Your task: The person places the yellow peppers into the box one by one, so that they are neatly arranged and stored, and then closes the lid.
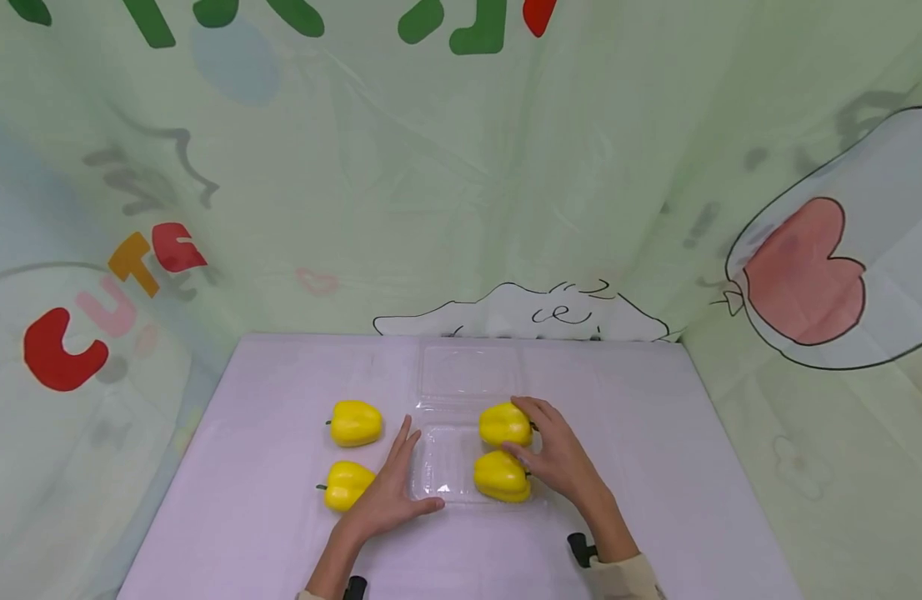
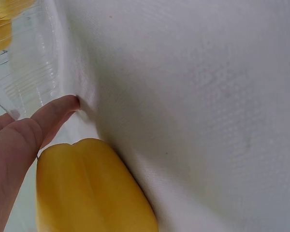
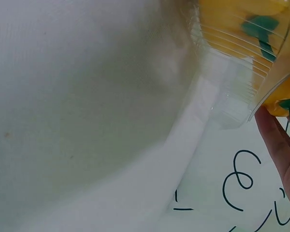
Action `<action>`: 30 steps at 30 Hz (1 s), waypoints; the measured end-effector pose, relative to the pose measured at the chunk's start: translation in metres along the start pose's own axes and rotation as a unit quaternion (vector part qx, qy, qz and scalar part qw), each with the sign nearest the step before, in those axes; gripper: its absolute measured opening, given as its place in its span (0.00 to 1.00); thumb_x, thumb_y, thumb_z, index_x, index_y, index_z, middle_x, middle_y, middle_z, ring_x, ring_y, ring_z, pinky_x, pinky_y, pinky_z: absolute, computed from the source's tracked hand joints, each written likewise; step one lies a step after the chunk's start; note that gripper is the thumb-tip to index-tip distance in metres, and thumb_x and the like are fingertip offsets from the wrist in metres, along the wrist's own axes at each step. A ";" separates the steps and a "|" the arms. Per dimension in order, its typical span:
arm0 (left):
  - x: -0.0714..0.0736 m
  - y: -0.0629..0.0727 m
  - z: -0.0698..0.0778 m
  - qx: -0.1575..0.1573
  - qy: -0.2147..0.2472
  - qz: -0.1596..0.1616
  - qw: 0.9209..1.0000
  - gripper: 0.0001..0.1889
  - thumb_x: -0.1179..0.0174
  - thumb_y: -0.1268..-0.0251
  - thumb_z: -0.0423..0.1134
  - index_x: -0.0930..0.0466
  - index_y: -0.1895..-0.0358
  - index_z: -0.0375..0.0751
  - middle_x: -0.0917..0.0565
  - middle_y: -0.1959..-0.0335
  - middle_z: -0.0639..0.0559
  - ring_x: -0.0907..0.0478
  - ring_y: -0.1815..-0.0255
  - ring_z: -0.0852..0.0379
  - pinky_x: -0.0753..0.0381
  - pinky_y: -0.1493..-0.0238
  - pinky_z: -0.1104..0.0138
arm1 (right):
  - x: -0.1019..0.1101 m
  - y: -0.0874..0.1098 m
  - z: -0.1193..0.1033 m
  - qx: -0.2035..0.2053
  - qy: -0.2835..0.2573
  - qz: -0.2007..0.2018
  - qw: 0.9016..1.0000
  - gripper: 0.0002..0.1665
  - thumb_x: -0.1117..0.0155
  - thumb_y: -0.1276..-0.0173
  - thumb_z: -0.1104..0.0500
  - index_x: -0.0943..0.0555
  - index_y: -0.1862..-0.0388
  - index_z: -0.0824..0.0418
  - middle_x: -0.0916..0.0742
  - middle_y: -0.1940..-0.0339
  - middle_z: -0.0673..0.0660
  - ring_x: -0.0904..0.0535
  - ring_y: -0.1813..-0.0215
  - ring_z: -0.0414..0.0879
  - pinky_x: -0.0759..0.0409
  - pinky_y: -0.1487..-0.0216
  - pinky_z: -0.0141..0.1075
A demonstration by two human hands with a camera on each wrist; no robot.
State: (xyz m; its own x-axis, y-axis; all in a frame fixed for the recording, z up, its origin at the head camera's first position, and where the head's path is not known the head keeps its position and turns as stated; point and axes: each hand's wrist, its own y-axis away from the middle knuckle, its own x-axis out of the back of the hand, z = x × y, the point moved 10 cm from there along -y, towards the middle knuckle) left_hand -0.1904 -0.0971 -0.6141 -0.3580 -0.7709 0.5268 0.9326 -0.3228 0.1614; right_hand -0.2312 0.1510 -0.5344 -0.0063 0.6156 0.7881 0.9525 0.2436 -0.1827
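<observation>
A clear plastic clamshell box (image 1: 448, 457) lies with its lid (image 1: 470, 372) folded back on the far side. Two yellow bell peppers sit in its right half, a far pepper (image 1: 503, 424) and a near pepper (image 1: 502, 477). My right hand (image 1: 557, 457) grips the far one, fingers over its far side and thumb between the two. Along the box's left side my left hand (image 1: 389, 490) is spread, fingers straight, thumb by the front edge, holding nothing. Left of the box lie another pepper (image 1: 355, 423) and a nearer one (image 1: 348, 485), partly hidden behind the left hand.
The table has a pale lilac cover (image 1: 626, 417). A printed light green curtain (image 1: 461, 183) stands along its back and sides. In the right wrist view, the box's ribbed clear wall (image 3: 237, 72) and a green pepper stem (image 3: 261, 34) show close up.
</observation>
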 end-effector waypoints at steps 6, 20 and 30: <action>0.000 0.000 0.000 -0.002 0.000 0.000 1.000 0.62 0.21 0.44 0.56 0.52 0.13 0.42 0.68 0.09 0.53 0.56 0.09 0.38 0.40 0.16 0.37 | -0.003 0.000 0.002 -0.004 0.008 0.000 1.000 0.44 0.19 0.36 0.51 0.26 0.24 0.56 0.20 0.26 0.60 0.21 0.28 0.59 0.20 0.26 0.58; -0.002 -0.001 -0.002 0.003 0.002 0.001 1.000 0.62 0.21 0.44 0.56 0.53 0.13 0.44 0.69 0.09 0.54 0.56 0.09 0.38 0.40 0.16 0.36 | -0.006 0.002 0.005 -0.016 0.011 -0.012 1.000 0.44 0.19 0.36 0.49 0.26 0.23 0.56 0.21 0.25 0.60 0.22 0.26 0.60 0.22 0.24 0.58; -0.002 0.000 -0.001 0.003 0.003 0.001 1.000 0.62 0.21 0.44 0.56 0.53 0.13 0.44 0.69 0.09 0.54 0.56 0.09 0.38 0.40 0.16 0.37 | -0.007 -0.002 0.004 -0.025 0.005 -0.033 0.999 0.43 0.20 0.35 0.48 0.26 0.23 0.57 0.21 0.25 0.61 0.22 0.26 0.60 0.23 0.24 0.59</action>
State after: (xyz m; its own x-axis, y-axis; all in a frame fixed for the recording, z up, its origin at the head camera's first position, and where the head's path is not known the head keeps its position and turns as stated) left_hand -0.1900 -0.0961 -0.6159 -0.3568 -0.7742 0.5228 0.9334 -0.3186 0.1652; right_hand -0.2344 0.1490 -0.5422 -0.0667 0.5915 0.8035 0.9639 0.2462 -0.1012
